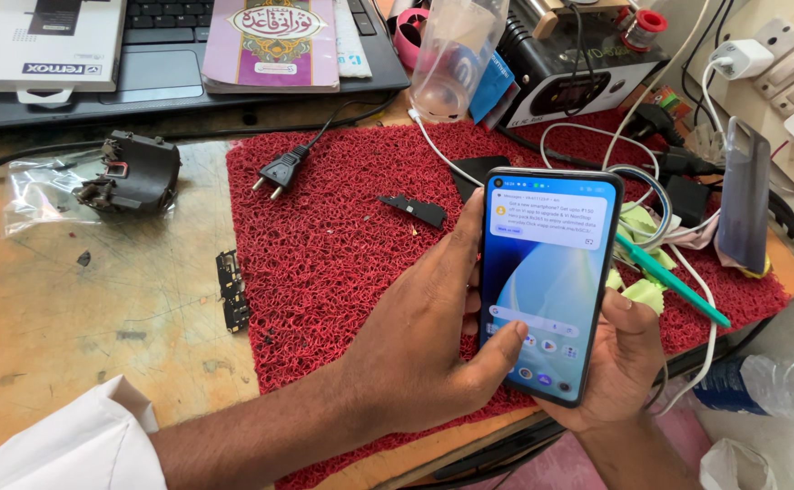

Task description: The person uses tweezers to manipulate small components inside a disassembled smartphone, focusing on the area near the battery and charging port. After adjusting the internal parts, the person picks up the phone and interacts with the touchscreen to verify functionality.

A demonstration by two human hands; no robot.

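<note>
**Repair bench: phone in two hands**

Worn wooden bench [70, 308], scuffed and stained, partly covered by a red looped mat [324, 245].

- Lower centre: smartphone [547, 281], screen lit, upright and tilted slightly right, held above the mat's near edge. Left hand [419, 349] wraps its left edge, thumb pressed to the lower screen. Right hand [624, 358] cups it from beneath and behind, fingers closed on its right edge.
- Lower left: white sleeve [70, 445] on the left arm.
- Centre left, on bare wood just beside the mat: small dark circuit board [231, 290].
- Middle of the mat: flat black plastic piece [415, 210]; two-pin plug [279, 171] at the upper left corner.
- Right of the phone: green tool [678, 283] lying over pale green scraps; white cables; second phone [744, 195] propped upright, back showing.
- Left: black component [133, 172] on a clear bag.
- Far edge, top of frame: laptop [161, 73] carrying a white box [47, 41] and a pink booklet [271, 41]; clear plastic cup [456, 54]; black bench unit [578, 77].
</note>
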